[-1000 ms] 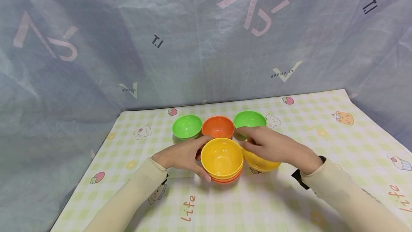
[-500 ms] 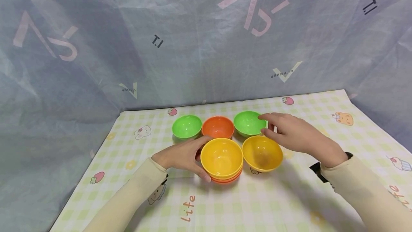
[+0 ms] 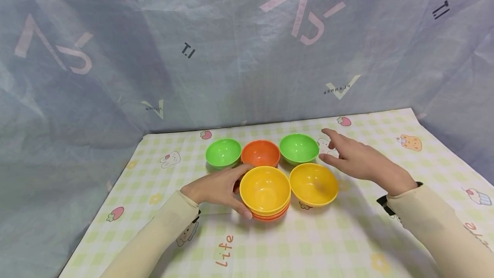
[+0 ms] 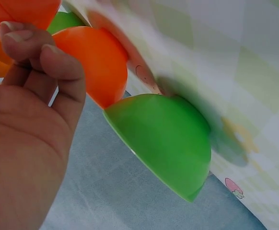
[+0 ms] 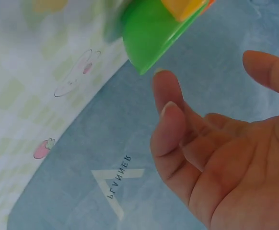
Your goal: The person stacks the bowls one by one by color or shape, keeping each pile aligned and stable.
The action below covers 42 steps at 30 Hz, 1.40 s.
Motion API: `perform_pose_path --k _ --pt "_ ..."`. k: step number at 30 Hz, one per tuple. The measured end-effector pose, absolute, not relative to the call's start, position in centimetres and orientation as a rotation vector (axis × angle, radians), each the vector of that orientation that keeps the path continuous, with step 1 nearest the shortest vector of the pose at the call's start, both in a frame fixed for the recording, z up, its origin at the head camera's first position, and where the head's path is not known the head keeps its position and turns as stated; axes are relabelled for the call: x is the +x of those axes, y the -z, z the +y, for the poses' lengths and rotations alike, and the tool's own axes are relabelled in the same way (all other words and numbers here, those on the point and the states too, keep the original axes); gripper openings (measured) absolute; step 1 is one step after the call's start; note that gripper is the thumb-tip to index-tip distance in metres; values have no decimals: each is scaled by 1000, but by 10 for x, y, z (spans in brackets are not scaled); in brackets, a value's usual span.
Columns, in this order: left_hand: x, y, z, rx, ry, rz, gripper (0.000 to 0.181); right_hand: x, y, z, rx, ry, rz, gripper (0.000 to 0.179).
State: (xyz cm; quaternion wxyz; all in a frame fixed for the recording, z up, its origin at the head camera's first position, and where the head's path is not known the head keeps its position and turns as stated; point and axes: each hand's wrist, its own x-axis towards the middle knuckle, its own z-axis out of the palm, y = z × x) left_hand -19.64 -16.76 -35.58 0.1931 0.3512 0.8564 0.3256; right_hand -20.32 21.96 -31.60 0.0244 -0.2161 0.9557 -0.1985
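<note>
In the head view my left hand (image 3: 218, 188) grips the left side of a stack of bowls (image 3: 265, 190), its thumb at the near side and its fingers behind. Yellow bowls top the stack, with orange ones below. In the left wrist view the curled fingertips (image 4: 63, 64) meet an orange bowl. A single yellow bowl (image 3: 314, 185) stands just right of the stack. My right hand (image 3: 359, 158) hovers right of the far green bowl (image 3: 299, 148), holding nothing, with thumb and fingers spread apart in the right wrist view.
Behind the stack, an orange bowl (image 3: 260, 153) stands between the right green bowl and another green bowl (image 3: 224, 152). A checked tablecloth (image 3: 297, 243) with cartoon prints covers the table. A grey-blue cloth (image 3: 231, 55) hangs behind it.
My right hand has moved from over the single yellow bowl to the right, uncovering that bowl and the right green one, and its fingers have spread. The left hand stays on the stack.
</note>
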Motion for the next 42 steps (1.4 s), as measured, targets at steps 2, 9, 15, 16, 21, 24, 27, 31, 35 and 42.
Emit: perform_pose_path --k 2,9,15,16,21,24,27,31,35,42 --pt "-196 356 -168 985 -921 2398 105 -205 319 220 -693 612 2925 73" --pt "-196 356 -167 985 -939 2384 104 -210 325 220 -779 532 2804 49" --pt "-196 357 -169 992 -938 2387 104 -211 331 217 -786 536 2721 39" --pt "-196 357 -169 995 -933 2392 104 -211 332 217 -795 544 2712 36" --pt "-196 357 -168 1004 -935 2390 105 -212 340 217 -862 587 2686 17" --pt "-195 357 -168 997 -939 2384 105 -213 343 217 -904 589 2689 8" --pt "-195 357 -168 987 -950 2377 104 -216 343 217 -943 581 2695 8" --pt "-195 358 -168 984 -966 2366 103 -216 342 216 -961 585 2691 10" --pt "-195 358 -169 990 -967 2367 102 -214 342 214 -940 600 2679 9" --pt "-194 359 -168 991 -970 2360 102 -212 341 213 -871 631 2640 10"
